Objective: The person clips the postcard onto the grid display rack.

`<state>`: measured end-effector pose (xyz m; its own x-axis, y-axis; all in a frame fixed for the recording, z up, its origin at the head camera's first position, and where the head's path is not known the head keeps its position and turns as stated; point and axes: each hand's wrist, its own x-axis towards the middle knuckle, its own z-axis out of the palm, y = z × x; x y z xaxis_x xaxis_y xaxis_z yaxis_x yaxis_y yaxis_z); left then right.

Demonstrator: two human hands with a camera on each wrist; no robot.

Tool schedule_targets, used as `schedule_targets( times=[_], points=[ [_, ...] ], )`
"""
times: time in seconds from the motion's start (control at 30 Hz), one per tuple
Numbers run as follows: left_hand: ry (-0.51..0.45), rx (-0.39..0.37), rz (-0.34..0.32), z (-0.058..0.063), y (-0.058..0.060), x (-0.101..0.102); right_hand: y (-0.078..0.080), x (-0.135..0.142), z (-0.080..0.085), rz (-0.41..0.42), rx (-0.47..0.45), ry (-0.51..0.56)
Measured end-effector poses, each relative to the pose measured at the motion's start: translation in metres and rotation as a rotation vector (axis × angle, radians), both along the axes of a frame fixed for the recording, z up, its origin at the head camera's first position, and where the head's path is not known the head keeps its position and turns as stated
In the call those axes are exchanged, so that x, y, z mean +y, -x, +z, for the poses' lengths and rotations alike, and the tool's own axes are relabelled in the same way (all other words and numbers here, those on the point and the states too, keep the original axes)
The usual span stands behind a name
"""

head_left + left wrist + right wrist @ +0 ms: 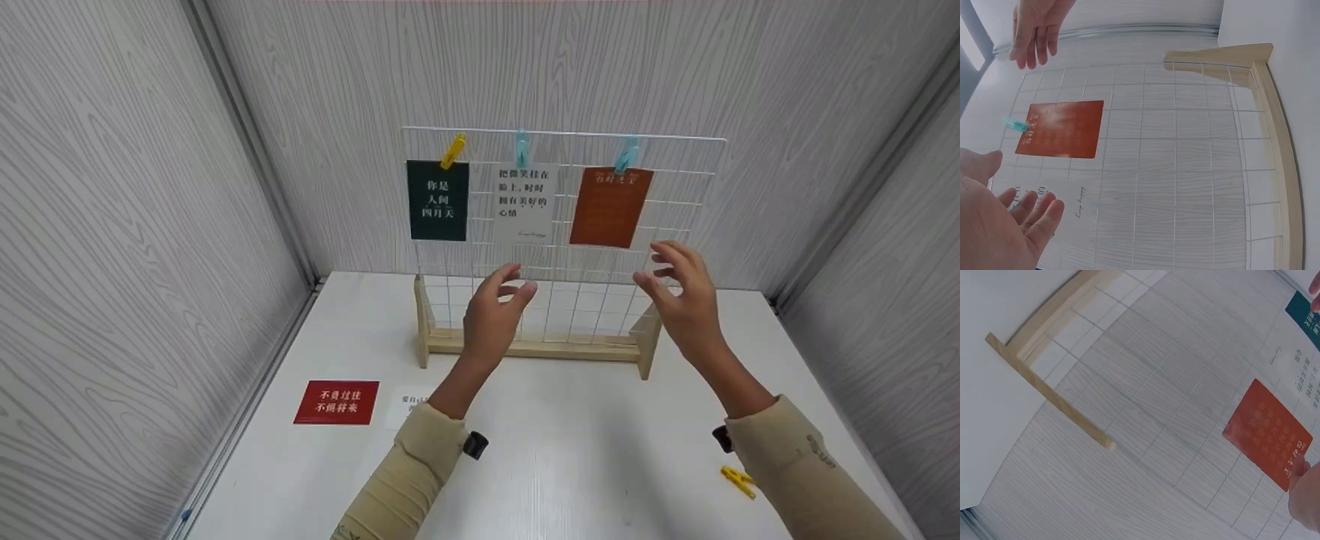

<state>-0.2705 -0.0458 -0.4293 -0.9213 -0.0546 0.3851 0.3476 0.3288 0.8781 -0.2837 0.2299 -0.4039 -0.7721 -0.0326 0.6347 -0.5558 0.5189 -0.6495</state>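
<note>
Three cards hang on a white wire grid (570, 300): a dark green card (439, 214) under a yellow clothespin (453, 152), a white card (523, 217) under a light blue clothespin (522, 148), and an orange card (610, 210) under another blue clothespin (627, 155). The orange card hangs slightly tilted. My left hand (491, 315) is in front of the grid below the white card, fingers loosely bent, holding nothing. To the lower right of the orange card is my right hand (688, 300), also holding nothing, thumb and fingers apart.
A wooden base (540, 349) supports the grid on the white table (547, 450). At the left lie a red card (337, 403) and a white card (405, 401), partly covered by my left sleeve. A yellow clothespin (739, 481) lies beside my right sleeve. Wood-grain panels surround the table.
</note>
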Motion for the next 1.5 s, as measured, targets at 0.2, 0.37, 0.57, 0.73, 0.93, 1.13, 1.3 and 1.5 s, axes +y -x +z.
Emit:
schedule_targets(
  times=[0.2, 0.37, 0.57, 0.73, 0.93, 1.13, 1.3, 1.5],
  points=[
    [0.034, -0.020, 0.013, -0.021, -0.016, -0.016, -0.017, 0.007, -0.023, -0.009, -0.047, 0.016],
    [0.024, -0.048, -0.007, -0.040, -0.024, -0.035, -0.029, 0.018, -0.048, 0.023, -0.033, 0.006],
    [0.003, -0.135, -0.010, -0.069, -0.029, -0.062, -0.044, 0.035, -0.076, 0.008, -0.104, -0.063],
    [-0.025, -0.187, 0.009, -0.095, -0.029, -0.084, -0.058, 0.049, -0.095, -0.051, -0.199, -0.132],
    [0.014, -0.275, 0.066, -0.122, -0.035, -0.109, -0.072, 0.066, -0.114, -0.094, -0.295, -0.194],
    [0.068, -0.335, 0.132, -0.141, -0.041, -0.129, -0.084, 0.081, -0.133, -0.113, -0.383, -0.228],
    [0.068, -0.375, 0.170, -0.153, -0.044, -0.140, -0.091, 0.094, -0.154, -0.131, -0.450, -0.264],
    [0.105, -0.415, 0.218, -0.164, -0.046, -0.148, -0.102, 0.110, -0.178, -0.150, -0.513, -0.298]
  ],
)
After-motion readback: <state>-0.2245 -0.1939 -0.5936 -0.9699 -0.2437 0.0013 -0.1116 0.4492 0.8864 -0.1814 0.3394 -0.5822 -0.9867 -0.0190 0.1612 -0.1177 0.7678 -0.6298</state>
